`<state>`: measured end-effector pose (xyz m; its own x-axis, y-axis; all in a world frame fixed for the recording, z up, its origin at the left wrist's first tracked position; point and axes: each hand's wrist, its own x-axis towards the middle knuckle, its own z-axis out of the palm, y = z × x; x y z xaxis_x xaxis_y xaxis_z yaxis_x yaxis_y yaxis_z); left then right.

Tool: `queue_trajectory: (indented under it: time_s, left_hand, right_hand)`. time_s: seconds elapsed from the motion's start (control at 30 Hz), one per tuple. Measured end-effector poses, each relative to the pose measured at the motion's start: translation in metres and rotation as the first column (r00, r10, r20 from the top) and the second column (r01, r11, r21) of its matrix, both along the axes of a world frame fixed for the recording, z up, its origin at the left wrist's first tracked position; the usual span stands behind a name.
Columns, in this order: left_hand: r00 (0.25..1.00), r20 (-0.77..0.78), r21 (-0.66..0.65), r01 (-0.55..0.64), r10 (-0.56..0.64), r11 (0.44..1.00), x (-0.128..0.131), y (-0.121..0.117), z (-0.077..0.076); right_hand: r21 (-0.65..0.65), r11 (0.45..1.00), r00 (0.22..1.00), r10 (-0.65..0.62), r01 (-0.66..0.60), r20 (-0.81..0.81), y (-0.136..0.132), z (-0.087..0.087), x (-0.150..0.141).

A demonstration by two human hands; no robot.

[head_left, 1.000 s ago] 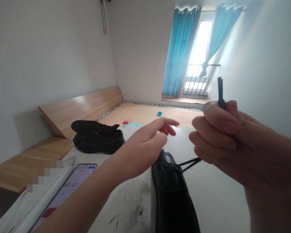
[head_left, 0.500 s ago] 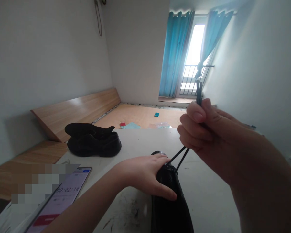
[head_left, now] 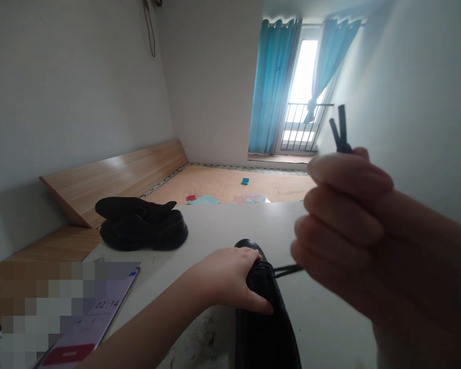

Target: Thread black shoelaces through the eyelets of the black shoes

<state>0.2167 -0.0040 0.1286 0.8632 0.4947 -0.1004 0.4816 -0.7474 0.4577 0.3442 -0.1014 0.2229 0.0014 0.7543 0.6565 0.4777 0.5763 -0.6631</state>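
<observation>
A black leather shoe (head_left: 265,328) lies on the white table with its toe pointing away from me; its heel runs out of the bottom of the view. My left hand (head_left: 232,277) grips it from the left, fingers over the far part and thumb across the top. Two black shoelaces (head_left: 288,270) run taut from the shoe to the right. My right hand (head_left: 341,210) is closed in a fist around both, raised off the table, and their tips stick up above my fingers.
A second black shoe (head_left: 144,230) with an insole (head_left: 130,206) lying on top stands at the left back. Nearer, a phone (head_left: 107,312) showing a timer lies partly behind my left forearm. Beyond the white table (head_left: 223,220) is a bed (head_left: 211,177) with small items on it.
My right hand has moved right and turned, pulling the laces from a steep slant to nearly level. My left hand stays on the shoe. The view has shifted slightly.
</observation>
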Motion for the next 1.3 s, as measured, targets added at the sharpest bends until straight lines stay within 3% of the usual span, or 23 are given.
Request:
queue_trajectory:
  time_s: [0.13,0.23,0.3,0.43,0.7,0.8,0.87,0.93,1.0,1.07,1.2,1.3]
  left_hand:
    - [1.0,-0.013,-0.107,0.016,-0.018,0.994,0.0,0.005,0.003]
    - [0.982,0.11,-0.155,-0.136,0.154,0.979,0.0,0.002,0.014]
    - [0.942,0.211,-0.181,-0.226,0.262,0.957,0.0,-0.003,0.023]
    - [0.941,0.252,-0.299,-0.146,0.226,0.943,0.001,-0.02,0.034]
    - [0.935,0.229,-0.206,-0.224,0.269,0.953,0.003,-0.038,0.026]
    - [0.947,0.237,-0.212,-0.166,0.216,0.963,0.004,-0.037,0.025]
    - [0.944,0.277,-0.355,-0.072,0.179,0.932,0.005,-0.034,0.025]
    - [0.907,0.362,-0.554,0.023,0.216,0.832,0.006,-0.029,0.028]
    - [0.82,0.475,-0.683,0.114,0.319,0.722,0.004,-0.022,0.032]
    - [0.713,0.571,-0.724,0.203,0.407,0.659,0.0,-0.012,0.038]
    - [0.582,0.631,-0.741,0.255,0.513,0.621,-0.016,0.01,0.05]
    - [0.508,0.643,-0.742,0.231,0.573,0.629,-0.03,0.026,0.056]
  right_hand:
    - [-0.107,0.99,0.989,-0.098,0.086,-0.11,0.027,0.003,0.022]
    - [-0.094,0.996,0.961,-0.027,0.001,-0.274,0.04,0.002,0.033]
    - [-0.074,0.99,0.891,0.074,-0.119,-0.448,0.044,0.001,0.036]
    - [-0.052,0.948,0.69,0.19,-0.314,-0.699,0.047,-0.001,0.032]
    - [-0.027,0.895,0.528,0.238,-0.445,-0.815,0.051,-0.004,0.031]
    - [0.001,0.875,0.489,0.272,-0.485,-0.829,0.05,-0.006,0.032]
    - [0.003,0.863,0.476,0.281,-0.504,-0.833,0.051,-0.006,0.032]
    - [-0.01,0.865,0.469,0.263,-0.502,-0.843,0.054,-0.007,0.035]
    - [-0.043,0.882,0.46,0.203,-0.47,-0.864,0.06,-0.01,0.042]
    - [-0.083,0.912,0.465,0.124,-0.401,-0.876,0.069,-0.014,0.054]
    - [-0.121,0.971,0.571,0.02,-0.208,-0.821,0.089,-0.026,0.078]
    - [-0.162,0.973,0.701,0.001,-0.167,-0.714,0.094,-0.038,0.087]
